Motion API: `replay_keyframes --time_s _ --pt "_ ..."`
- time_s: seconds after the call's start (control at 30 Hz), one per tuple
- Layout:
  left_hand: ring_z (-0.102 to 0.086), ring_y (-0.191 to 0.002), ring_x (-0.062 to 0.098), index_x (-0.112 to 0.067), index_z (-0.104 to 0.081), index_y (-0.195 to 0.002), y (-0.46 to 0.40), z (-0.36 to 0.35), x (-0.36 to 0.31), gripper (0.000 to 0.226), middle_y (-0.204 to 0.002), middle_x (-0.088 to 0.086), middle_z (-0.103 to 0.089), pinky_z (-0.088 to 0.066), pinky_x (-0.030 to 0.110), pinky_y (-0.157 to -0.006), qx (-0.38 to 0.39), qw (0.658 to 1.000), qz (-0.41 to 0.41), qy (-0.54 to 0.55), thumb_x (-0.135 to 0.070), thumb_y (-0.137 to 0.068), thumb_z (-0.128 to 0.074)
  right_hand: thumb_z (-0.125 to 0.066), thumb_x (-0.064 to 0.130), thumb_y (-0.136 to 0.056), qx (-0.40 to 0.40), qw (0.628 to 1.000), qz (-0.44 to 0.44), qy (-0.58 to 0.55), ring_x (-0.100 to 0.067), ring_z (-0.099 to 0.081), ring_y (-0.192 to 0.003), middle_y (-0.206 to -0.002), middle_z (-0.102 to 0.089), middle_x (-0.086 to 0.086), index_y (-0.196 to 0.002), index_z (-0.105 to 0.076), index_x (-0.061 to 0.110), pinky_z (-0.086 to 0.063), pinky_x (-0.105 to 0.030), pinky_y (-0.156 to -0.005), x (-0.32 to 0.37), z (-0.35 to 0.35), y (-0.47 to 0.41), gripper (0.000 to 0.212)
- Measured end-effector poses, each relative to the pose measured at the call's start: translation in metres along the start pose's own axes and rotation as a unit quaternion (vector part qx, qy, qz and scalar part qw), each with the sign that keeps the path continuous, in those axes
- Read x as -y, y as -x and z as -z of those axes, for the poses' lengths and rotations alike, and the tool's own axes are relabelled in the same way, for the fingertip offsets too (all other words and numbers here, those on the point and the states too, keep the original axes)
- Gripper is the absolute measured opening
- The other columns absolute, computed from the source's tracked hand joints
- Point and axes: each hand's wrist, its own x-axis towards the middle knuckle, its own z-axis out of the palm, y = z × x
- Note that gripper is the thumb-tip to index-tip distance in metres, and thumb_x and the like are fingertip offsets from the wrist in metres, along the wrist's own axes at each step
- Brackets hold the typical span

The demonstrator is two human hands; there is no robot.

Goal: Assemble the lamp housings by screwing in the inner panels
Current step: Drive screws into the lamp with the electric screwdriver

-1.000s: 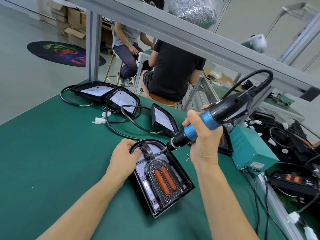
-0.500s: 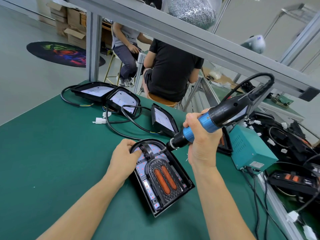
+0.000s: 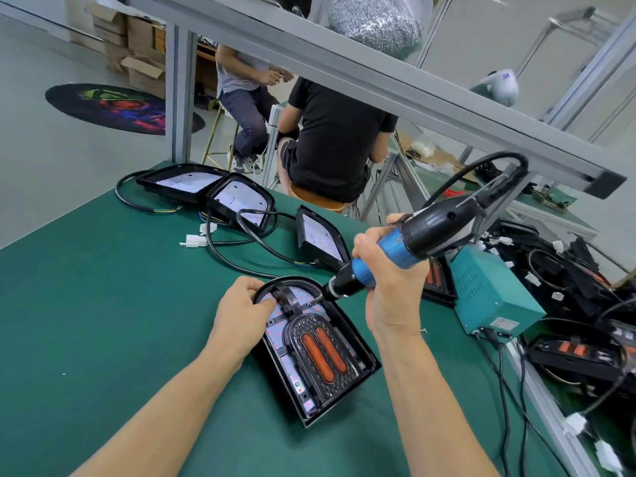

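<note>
The right hand (image 3: 389, 280) grips the electric screwdriver (image 3: 406, 249), its tip unmoved on the inner panel (image 3: 318, 349); the left hand (image 3: 244, 308) still presses it, mid-screw.

Grey floor (image 3: 51, 160) with round multicoloured mat (image 3: 117, 108); 2 seated people (image 3: 330, 139) behind.

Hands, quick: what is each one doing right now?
Left hand: open, fingers pressing the black arched lamp housing at its curved end.
Right hand: closed around the blue-and-black electric screwdriver.
</note>
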Motion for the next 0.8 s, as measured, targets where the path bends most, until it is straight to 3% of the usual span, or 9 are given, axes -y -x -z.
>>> replay_keyframes --time_s 0.2,0.4,0.53,0.7,0.8 --pt "-0.066 -0.085 0.028 -0.02 -0.056 -0.09 0.001 0.0 0.0 0.016 -0.088 0.004 -0.069 -0.052 0.042 -0.079 0.002 1.0 0.001 0.011 -0.006 -0.085 -0.062 -0.068 0.0 -0.073 -0.011 1.0 -0.018 -0.013 -0.02 -0.051 -0.07 -0.069 -0.056 0.004 -0.067 -0.064 0.029 -0.048 -0.033 -0.077 0.0 0.0 0.003 0.031" --pt "-0.067 -0.086 0.028 -0.017 -0.059 -0.088 0.002 0.002 -0.002 0.018 -0.087 0.001 -0.07 -0.052 0.041 -0.081 0.01 1.0 0.003 0.03 0.0 -0.084 -0.061 -0.071 0.002 -0.07 0.028 0.999 -0.023 -0.011 -0.016 -0.048 -0.064 -0.064 -0.055 0.007 -0.066 -0.062 0.029 -0.048 -0.029 -0.068 0.003 -0.006 0.001 0.028" --pt "-0.066 -0.087 0.028 -0.017 -0.059 -0.088 0.002 0.003 -0.002 0.018 -0.089 0.002 -0.07 -0.052 0.042 -0.083 0.006 1.0 0.001 0.026 0.0 -0.084 -0.06 -0.068 0.0 -0.073 0.031 0.999 -0.017 0.005 -0.01 -0.047 -0.062 -0.061 -0.054 0.011 -0.066 -0.067 0.032 -0.046 -0.026 -0.07 0.005 -0.007 0.003 0.033" --pt "-0.066 -0.085 0.024 -0.018 -0.059 -0.089 0.002 0.004 0.0 0.017 -0.089 0.001 -0.069 -0.051 0.039 -0.078 0.007 1.0 -0.007 0.025 -0.002 -0.085 -0.061 -0.068 0.002 -0.072 -0.025 0.999 -0.023 -0.011 -0.015 -0.05 -0.069 -0.067 -0.056 0.007 -0.068 -0.07 0.033 -0.048 -0.026 -0.073 0.01 -0.003 0.004 0.031" --pt "-0.066 -0.083 0.022 -0.019 -0.059 -0.09 0.002 0.005 0.001 0.018 -0.089 -0.001 -0.069 -0.051 0.034 -0.073 0.011 0.999 -0.012 0.037 -0.001 -0.086 -0.061 -0.069 -0.002 -0.075 -0.116 0.993 -0.012 -0.026 -0.014 -0.054 -0.065 -0.069 -0.057 0.001 -0.072 -0.066 0.026 -0.049 -0.027 -0.073 0.013 -0.001 0.003 0.028"
